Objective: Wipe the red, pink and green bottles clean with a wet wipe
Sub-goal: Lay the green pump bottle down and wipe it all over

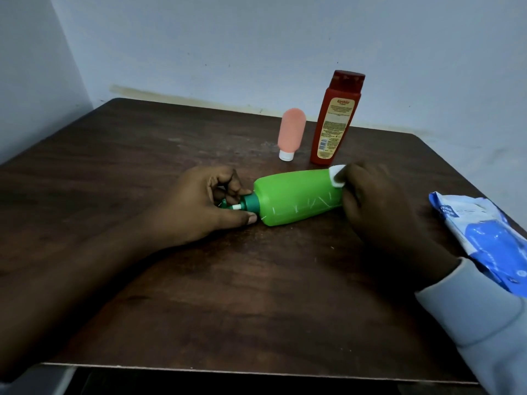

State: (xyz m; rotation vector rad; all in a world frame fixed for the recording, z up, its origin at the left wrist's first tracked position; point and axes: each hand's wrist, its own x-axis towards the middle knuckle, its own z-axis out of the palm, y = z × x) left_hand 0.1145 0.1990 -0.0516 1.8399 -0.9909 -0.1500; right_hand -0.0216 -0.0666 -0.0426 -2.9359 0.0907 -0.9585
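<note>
A green bottle (296,196) lies on its side in the middle of the dark wooden table (199,280), its pump neck pointing left. My left hand (205,205) pinches the dark green pump neck between thumb and fingers. My right hand (379,206) holds a white wet wipe (337,175) against the bottle's base end on the right. Thin white scratch marks show on the bottle's near side. Behind, a pink bottle (291,132) stands on its white cap, and a red bottle (335,118) stands upright just right of it.
A blue and white wet-wipe pack (484,238) lies at the table's right edge, close to my right sleeve. A pale wall runs behind and to the left of the table. The table's front edge is near the bottom of the view.
</note>
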